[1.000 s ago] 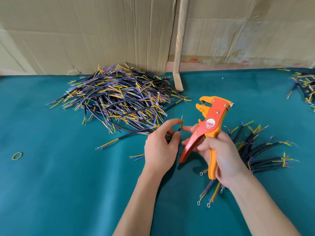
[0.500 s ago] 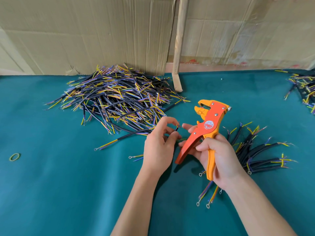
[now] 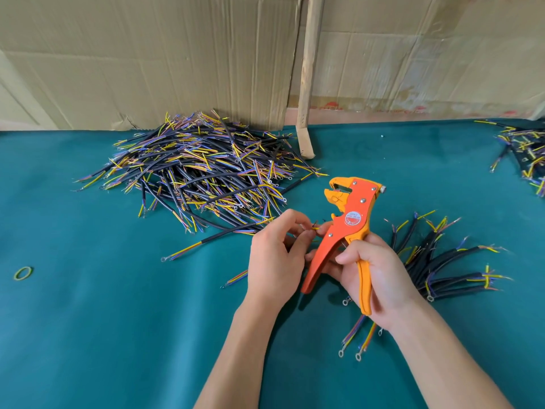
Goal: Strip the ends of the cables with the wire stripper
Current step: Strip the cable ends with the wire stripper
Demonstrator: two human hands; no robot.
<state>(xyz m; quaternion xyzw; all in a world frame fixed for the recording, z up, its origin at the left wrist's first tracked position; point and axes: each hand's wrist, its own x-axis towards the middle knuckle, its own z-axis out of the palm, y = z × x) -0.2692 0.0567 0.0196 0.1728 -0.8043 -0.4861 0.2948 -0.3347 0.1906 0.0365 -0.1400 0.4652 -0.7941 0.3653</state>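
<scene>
Cable end pinched beside the stripper, above the teal cloth-covered bench (image 3: 88, 335).

The orange plastic wire stripper (image 3: 349, 228) is gripped upright by the right hand (image 3: 374, 276); a thin yellow-tipped cable end (image 3: 315, 227) is pinched by the left hand (image 3: 274, 261), just left of the tool; black multicoloured cables are heaped (image 3: 200, 172) behind.

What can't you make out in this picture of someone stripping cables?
Head view only:
- Cable end pinched in the left hand: tiny, mostly hidden by fingers.
- Round label on the wire stripper: too small to read.
- Pile of cables at far right: cut off by the edge.
- Right hand palm: hidden behind the handles.
</scene>
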